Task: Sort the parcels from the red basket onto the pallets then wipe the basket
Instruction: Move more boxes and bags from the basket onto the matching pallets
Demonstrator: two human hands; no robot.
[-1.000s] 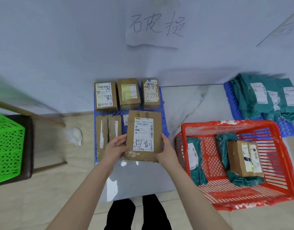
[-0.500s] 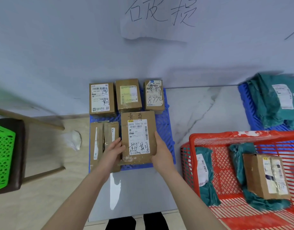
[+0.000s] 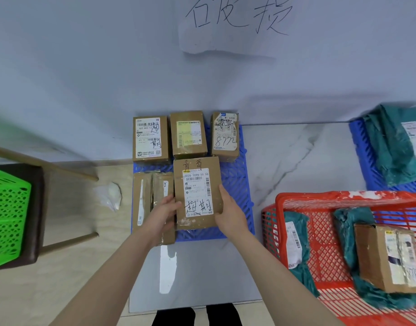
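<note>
Parcel (image 3: 197, 194) of brown cardboard, white label and handwriting facing up, sits flat over the middle of the blue pallet (image 3: 236, 184), its far edge right at the middle box (image 3: 188, 135) of the back row. Whether it already rests on the pallet cannot be told. The left hand (image 3: 165, 212) grips its left edge with curled fingers, and the right hand (image 3: 229, 212) clasps its right edge, thumb lying on top. A second ago the parcel was held nearer the person, at the pallet's front edge; it has since travelled away from the body and further onto the pallet, with both hands keeping the same hold.

Two more boxes (image 3: 150, 138) (image 3: 225, 136) flank the middle one at the back, and a narrow box (image 3: 153, 203) lies just left of the parcel, partly under the left hand.

To the right the red basket (image 3: 319, 201) holds teal bags (image 3: 296, 243) and a cardboard box (image 3: 388, 257); it now runs off the right edge, where earlier it showed whole. Behind it a second pallet (image 3: 359, 156) carries more teal bags (image 3: 395, 142). At the left a green basket (image 3: 7, 212) stands on a chair (image 3: 37, 208), with a white scrap (image 3: 111, 196) on the floor nearby. A handwritten paper sign (image 3: 232, 22) hangs on the wall.
</note>
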